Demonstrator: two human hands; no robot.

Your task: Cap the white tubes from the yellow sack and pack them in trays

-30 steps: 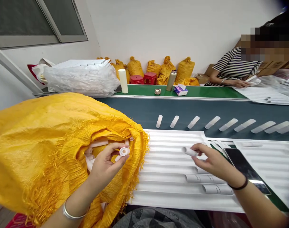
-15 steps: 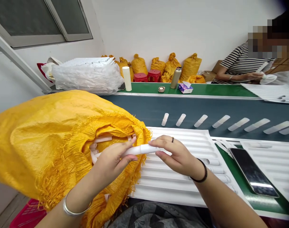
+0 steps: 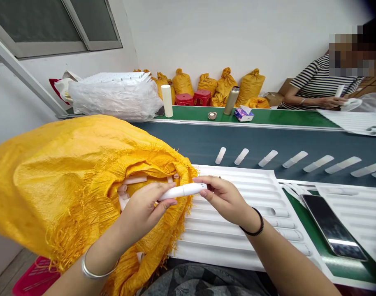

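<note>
A white plastic tube (image 3: 183, 190) lies level between my two hands, just in front of the mouth of a big yellow woven sack (image 3: 67, 181). My left hand (image 3: 143, 209) grips its left end, and my right hand (image 3: 223, 197) pinches its right end with the fingertips. More white tubes (image 3: 131, 183) show inside the sack's opening. Under my right hand lies a white ribbed tray (image 3: 234, 230) with a few tubes in its right-hand grooves.
A dark conveyor belt (image 3: 268, 139) carries a row of white tubes (image 3: 268, 158). A phone (image 3: 333, 226) lies right of the tray. Across the belt a person in a striped shirt (image 3: 317, 84) handles tubes. A bottle, a tissue pack and yellow sacks stand behind.
My right hand came left from the tray with a white piece and met the left hand's piece. Both hands now hold one joined tube, raised slightly since half a second ago.
</note>
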